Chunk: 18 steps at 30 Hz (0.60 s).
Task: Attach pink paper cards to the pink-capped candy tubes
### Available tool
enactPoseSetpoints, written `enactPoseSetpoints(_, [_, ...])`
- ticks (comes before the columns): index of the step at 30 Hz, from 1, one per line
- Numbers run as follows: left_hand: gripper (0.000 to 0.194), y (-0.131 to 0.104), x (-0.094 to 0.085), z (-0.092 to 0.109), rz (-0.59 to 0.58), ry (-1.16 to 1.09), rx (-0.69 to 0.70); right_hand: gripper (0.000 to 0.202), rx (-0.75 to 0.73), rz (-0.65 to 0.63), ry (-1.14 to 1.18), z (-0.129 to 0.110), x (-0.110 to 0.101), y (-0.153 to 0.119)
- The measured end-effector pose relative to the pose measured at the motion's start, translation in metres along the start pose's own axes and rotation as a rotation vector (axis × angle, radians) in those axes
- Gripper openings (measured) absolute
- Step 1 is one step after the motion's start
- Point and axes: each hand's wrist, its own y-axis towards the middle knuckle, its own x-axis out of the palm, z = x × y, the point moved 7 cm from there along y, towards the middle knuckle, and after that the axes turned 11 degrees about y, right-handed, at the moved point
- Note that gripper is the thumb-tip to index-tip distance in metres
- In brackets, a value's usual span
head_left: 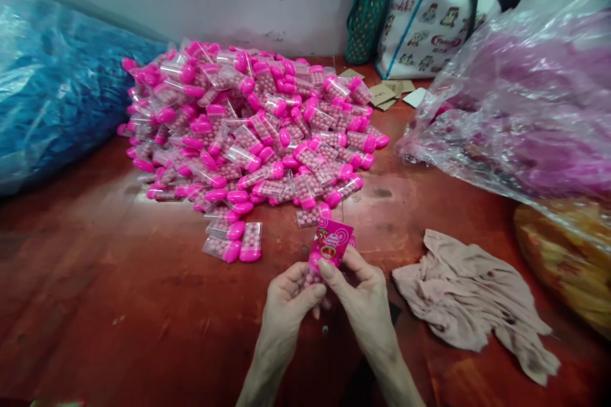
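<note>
Between my two hands is a small clear candy box (312, 278) filled with pink balls. My left hand (291, 296) is closed around its lower part, thumb on the near side. A printed pink label (331, 240) stands up at the far end of the box, pinched by my right hand (358, 286) between thumb and fingers. The box's far side is hidden behind the fingers. Beyond my hands rises a big pile of similar pink-capped candy boxes (258, 133). Several boxes lie at its near left edge, one of them an upright-facing box (251, 241).
A crumpled beige cloth (470, 292) lies to the right. Blue plastic sacking (62, 89) bulges at the left, and a clear bag of pink pieces (520, 95) at the right. Against the wall stand a printed tote bag (429, 25) and a green pouch (365, 22), near cardboard scraps (384, 94).
</note>
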Motion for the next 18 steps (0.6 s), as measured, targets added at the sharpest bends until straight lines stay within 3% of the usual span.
enactPoseSetpoints(5, [0.012, -0.001, -0.002, 0.002, 0.096, 0.057, 0.062, 0.019, 0.072, 0.043, 0.216, 0.017, 0.003, -0.003])
enactPoseSetpoints(9, [0.015, -0.003, -0.005, 0.003, 0.153, 0.067, 0.071, 0.021, 0.112, 0.063, 0.261, 0.024, 0.001, -0.003])
enactPoseSetpoints(13, [0.015, -0.005, -0.004, 0.013, 0.118, 0.146, 0.047, 0.023, 0.172, -0.004, 0.381, 0.021, 0.001, -0.001])
enactPoseSetpoints(18, [0.017, -0.006, 0.004, 0.016, -0.002, 0.245, 0.021, 0.02, 0.21, 0.156, 0.481, 0.024, -0.008, 0.0])
